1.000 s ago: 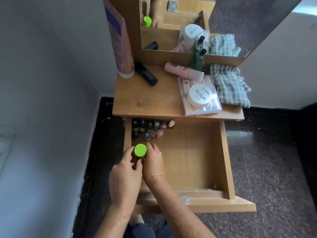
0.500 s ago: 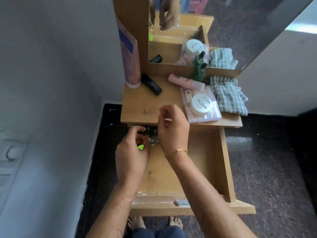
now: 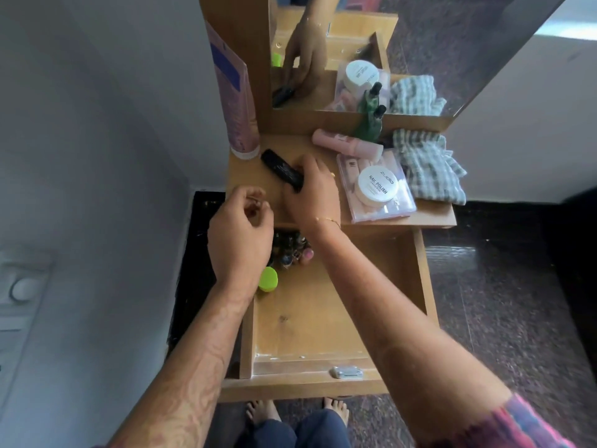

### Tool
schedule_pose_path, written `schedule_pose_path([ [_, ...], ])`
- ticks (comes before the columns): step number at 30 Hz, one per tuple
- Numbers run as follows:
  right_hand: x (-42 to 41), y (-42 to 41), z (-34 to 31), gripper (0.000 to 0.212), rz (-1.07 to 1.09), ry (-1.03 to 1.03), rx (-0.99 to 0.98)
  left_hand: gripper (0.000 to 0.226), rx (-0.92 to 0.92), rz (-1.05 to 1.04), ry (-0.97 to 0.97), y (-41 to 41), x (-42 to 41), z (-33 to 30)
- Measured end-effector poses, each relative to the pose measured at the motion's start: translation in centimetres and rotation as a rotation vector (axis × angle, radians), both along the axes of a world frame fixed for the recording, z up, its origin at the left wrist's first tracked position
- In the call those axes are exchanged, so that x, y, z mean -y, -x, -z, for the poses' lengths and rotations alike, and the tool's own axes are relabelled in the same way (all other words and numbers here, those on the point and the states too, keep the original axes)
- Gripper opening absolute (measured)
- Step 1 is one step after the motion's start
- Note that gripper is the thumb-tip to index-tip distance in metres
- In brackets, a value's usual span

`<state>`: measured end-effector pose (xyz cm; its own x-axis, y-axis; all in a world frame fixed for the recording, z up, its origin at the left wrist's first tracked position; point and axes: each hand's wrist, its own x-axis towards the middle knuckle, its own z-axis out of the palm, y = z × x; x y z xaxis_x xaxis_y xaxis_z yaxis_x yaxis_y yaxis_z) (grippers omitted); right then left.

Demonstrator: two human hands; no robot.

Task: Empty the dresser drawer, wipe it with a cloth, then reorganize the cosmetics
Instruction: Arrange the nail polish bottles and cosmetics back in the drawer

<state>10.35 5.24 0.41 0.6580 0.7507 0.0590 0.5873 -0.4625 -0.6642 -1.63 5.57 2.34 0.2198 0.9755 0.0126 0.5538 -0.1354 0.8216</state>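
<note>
The wooden drawer (image 3: pixel 307 321) stands pulled out below the dresser top (image 3: pixel 248 185). Several small nail polish bottles (image 3: pixel 290 250) are lined up in its back left corner, with a green-capped bottle (image 3: pixel 268 279) just in front of them. My right hand (image 3: pixel 310 192) reaches onto the dresser top and grips the near end of a black tube (image 3: pixel 277 166) lying there. My left hand (image 3: pixel 240 234) hovers over the drawer's back left corner, fingers loosely curled and holding nothing.
On the dresser top are a tall pink tube (image 3: pixel 235 101), a pink bottle (image 3: pixel 345 143) lying flat, a green bottle (image 3: pixel 368 122), a white nail polish jar (image 3: pixel 377 188) on a clear pouch (image 3: pixel 397 208), and a checked cloth (image 3: pixel 426 166). A mirror (image 3: pixel 420 43) stands behind.
Both hands let go of the green-capped bottle, which now stands in the drawer. My right hand moved up to the dresser top and took hold of the black tube; my left hand lifted.
</note>
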Motion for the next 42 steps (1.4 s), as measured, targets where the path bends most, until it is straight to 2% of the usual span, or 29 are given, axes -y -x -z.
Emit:
schedule_pose_path([
  [6, 9.1, 0.4, -1.3, 0.018, 0.309, -0.341, -0.263, 0.011, -0.005, 0.045, 0.045, -0.3, 3.6, 0.0],
  [9, 12.5, 0.2, -1.2, 0.017, 0.389, -0.416, -0.322, 0.011, 0.004, 0.072, 0.036, -0.9, 3.9, -0.1],
  [13, 14.5, -0.2, 1.3, 0.021, 0.427, -0.338, -0.179, 0.010, 0.035, 0.109, 0.062, -1.3, 4.9, 0.0],
  [20, 12.5, -1.4, 7.7, 0.025, 0.365, -0.064, -0.121, 0.012, 0.009, 0.154, 0.035, -1.4, 5.4, 1.2],
  [26, 10.0, -0.8, 9.7, 0.037, 0.417, -0.079, -0.199, 0.014, -0.001, 0.154, 0.049, -0.8, 6.1, 2.4],
  [37, 9.2, -0.3, 10.5, 0.041, 0.535, -0.043, -0.383, 0.013, -0.020, 0.165, 0.052, -1.0, 6.4, 4.0],
  [42, 11.9, -0.3, 6.8, 0.037, 0.547, -0.082, -0.304, 0.011, -0.016, 0.173, 0.052, -2.6, 6.7, 4.2],
])
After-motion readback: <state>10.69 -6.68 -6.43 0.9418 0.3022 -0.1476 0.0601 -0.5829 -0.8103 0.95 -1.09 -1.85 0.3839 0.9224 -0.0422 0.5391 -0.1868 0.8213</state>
